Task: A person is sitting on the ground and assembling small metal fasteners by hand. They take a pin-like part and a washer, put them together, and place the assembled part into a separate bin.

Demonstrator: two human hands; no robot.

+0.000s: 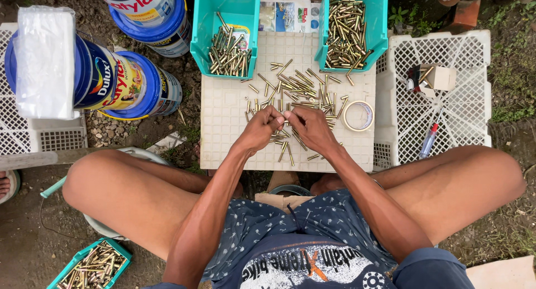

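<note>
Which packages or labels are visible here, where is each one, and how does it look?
Paint cans: upper left, round, blue with white and colourful labels.
Printed packet: top centre between two teal bins, flat, white and blue.
Small box: right, on white crate, beige.

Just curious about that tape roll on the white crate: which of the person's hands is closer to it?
The right hand. It is just left of the tape roll in the picture, while the left hand is farther off, beyond the right one.
</note>
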